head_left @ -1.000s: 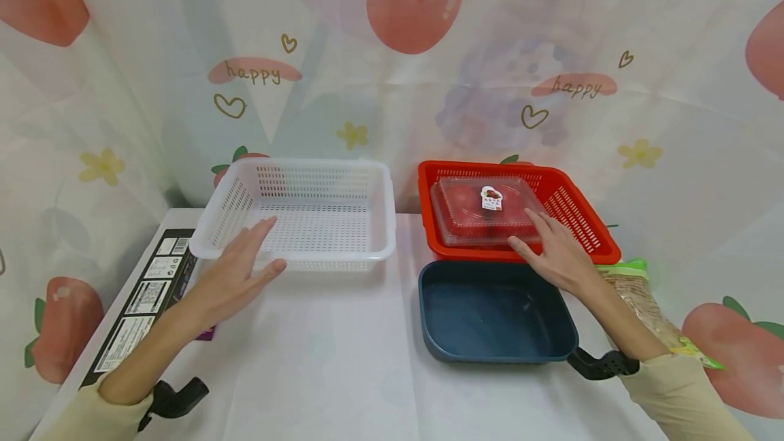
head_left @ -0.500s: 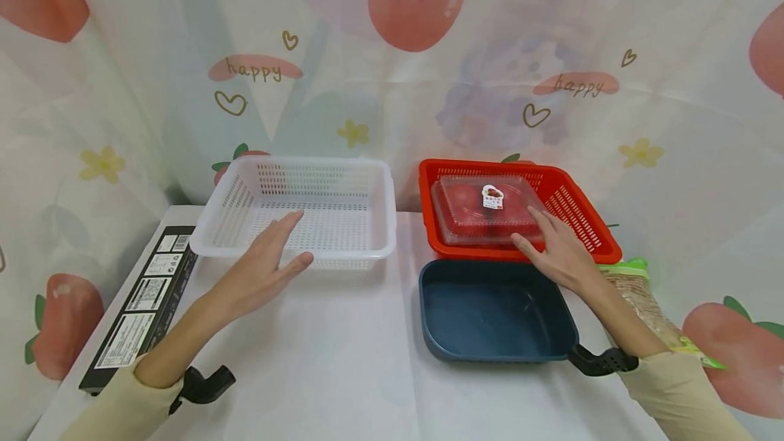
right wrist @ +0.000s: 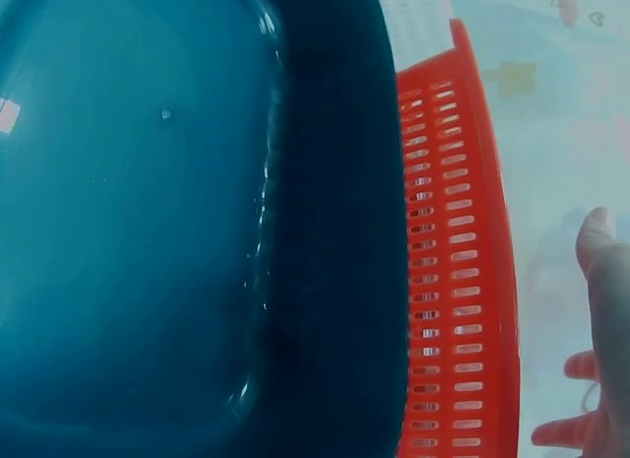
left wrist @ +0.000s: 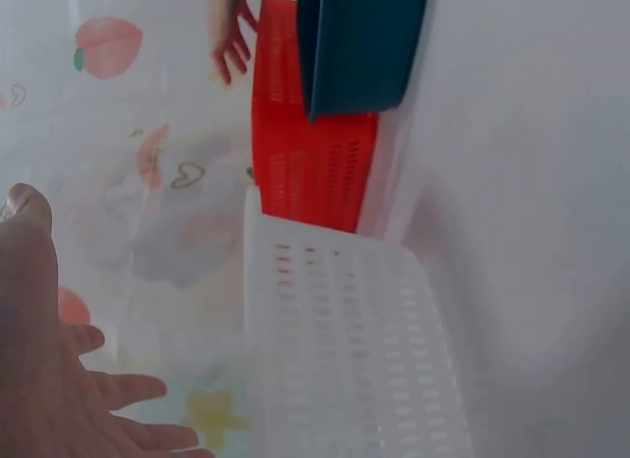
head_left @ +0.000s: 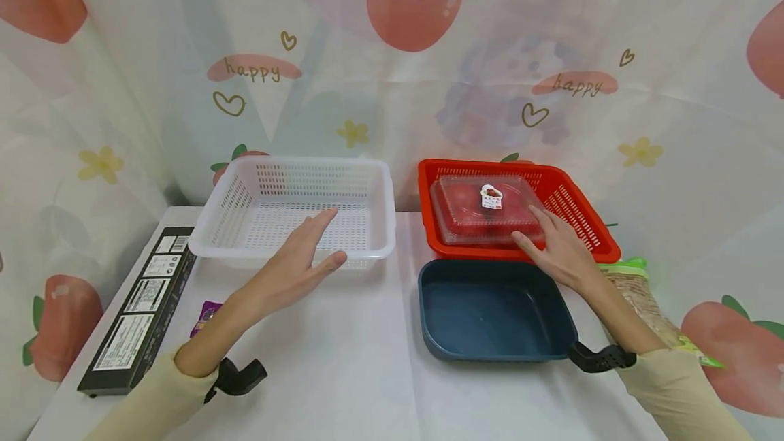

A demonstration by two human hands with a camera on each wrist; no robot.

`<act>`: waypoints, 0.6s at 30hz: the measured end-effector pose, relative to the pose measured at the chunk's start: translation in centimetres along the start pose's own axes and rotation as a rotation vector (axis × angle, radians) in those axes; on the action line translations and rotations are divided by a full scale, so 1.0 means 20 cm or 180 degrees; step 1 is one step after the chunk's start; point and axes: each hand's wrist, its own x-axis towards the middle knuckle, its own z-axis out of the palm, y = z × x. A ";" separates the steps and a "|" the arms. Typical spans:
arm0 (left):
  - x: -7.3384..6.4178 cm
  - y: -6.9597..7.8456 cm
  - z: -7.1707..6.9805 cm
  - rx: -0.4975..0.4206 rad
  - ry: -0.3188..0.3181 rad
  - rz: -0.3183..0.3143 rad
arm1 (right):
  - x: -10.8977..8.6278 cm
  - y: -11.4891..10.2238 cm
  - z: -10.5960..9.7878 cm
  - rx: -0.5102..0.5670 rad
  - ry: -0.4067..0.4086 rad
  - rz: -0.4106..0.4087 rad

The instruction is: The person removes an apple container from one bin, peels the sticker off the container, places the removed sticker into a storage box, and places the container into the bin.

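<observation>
My left hand (head_left: 290, 271), fingers straight and thumb apart, reaches over the front rim of a white slotted basket (head_left: 226, 243) and holds nothing. In the left wrist view its spread fingers (left wrist: 128, 387) show beside that basket. My right hand (head_left: 560, 247) hovers with straight fingers over the right front part of a red basket (head_left: 582, 213). Inside the red basket sits a clear plastic box (head_left: 459, 213) of red contents with a small white label; my right fingertips overlap its right edge in the head view. A dark blue tub (head_left: 496, 312) stands just in front of the red basket.
A long black box (head_left: 131, 318) with white labels lies along the table's left edge. A small purple packet (head_left: 205, 315) is partly hidden behind my left forearm. At right, a bag with a green top (head_left: 633, 291) lies beneath my right forearm. Printed cloth hangs behind.
My left hand has moved rightward along the front of the white basket, and the purple packet shows again behind the forearm. The right hand has barely moved; the containers stay in place.
</observation>
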 end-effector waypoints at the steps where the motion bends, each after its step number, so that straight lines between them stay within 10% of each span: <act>1: 0.00 0.01 0.01 -0.0006 -0.0002 0.0001 | 0.00 0.00 0.00 0.0000 0.0006 -0.0004; 18: 0.14 0.13 0.14 -0.0214 -0.0096 0.0179 | 0.04 0.02 0.00 0.0029 -0.0064 0.0041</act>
